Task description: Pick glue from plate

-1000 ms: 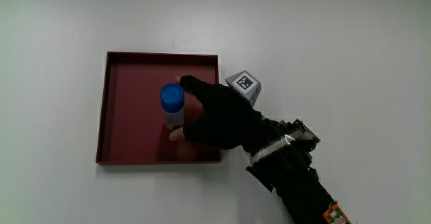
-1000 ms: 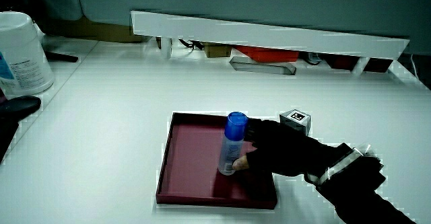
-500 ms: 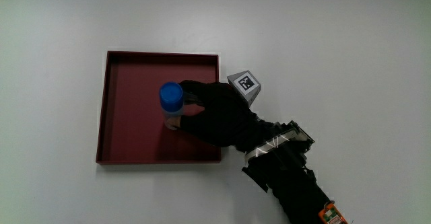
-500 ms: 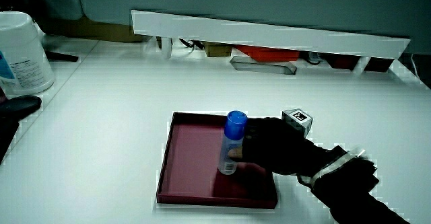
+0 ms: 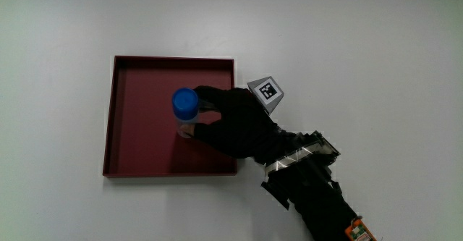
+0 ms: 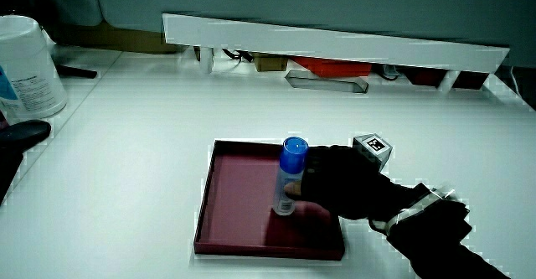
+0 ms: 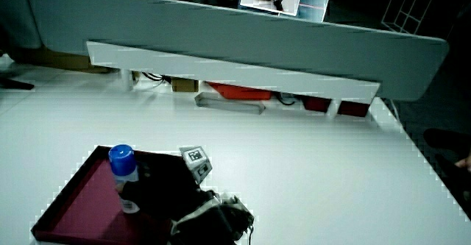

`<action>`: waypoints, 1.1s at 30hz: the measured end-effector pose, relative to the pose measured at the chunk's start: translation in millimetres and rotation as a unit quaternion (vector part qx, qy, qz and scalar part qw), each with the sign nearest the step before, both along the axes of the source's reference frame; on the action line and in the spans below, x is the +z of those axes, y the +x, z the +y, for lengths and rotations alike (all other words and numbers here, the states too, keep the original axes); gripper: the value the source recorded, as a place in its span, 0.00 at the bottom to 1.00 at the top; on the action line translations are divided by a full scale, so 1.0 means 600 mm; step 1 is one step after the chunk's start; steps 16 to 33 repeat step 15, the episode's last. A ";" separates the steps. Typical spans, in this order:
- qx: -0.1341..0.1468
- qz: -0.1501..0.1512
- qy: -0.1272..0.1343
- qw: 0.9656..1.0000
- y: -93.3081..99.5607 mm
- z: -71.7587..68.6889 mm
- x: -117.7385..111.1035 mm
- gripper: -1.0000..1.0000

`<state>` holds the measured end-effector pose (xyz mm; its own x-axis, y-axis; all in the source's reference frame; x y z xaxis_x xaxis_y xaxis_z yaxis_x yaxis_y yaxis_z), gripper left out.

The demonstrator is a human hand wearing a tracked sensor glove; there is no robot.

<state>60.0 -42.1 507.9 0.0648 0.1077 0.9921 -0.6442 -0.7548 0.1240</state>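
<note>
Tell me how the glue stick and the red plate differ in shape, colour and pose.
The glue stick is a narrow cylinder; the plate is a wide, flat square with a low rim.
The glue stick has a blue cap and a pale body; the plate is dark red all over.
The glue stick stands upright, gripped by the hand; the plate lies flat on the table, ungrasped.
Both are plain-coloured.

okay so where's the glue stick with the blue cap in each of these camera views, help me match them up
Main view: the glue stick stands upright in the dark red plate, the hand closed around it.
Side view: it stands in the plate, gripped low by the hand.
Side view: it stands in the plate beside the hand.
Shared landmark: the patterned cube on the hand.
</note>
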 end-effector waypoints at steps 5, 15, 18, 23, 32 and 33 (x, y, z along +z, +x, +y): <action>0.006 -0.017 -0.006 1.000 0.019 -0.009 -0.035 1.00; 0.042 -0.009 0.009 0.999 0.087 -0.030 -0.083 1.00; 0.042 -0.009 0.009 0.999 0.087 -0.030 -0.083 1.00; 0.042 -0.009 0.009 0.999 0.087 -0.030 -0.083 1.00; 0.042 -0.009 0.009 0.999 0.087 -0.030 -0.083 1.00; 0.042 -0.009 0.009 0.999 0.087 -0.030 -0.083 1.00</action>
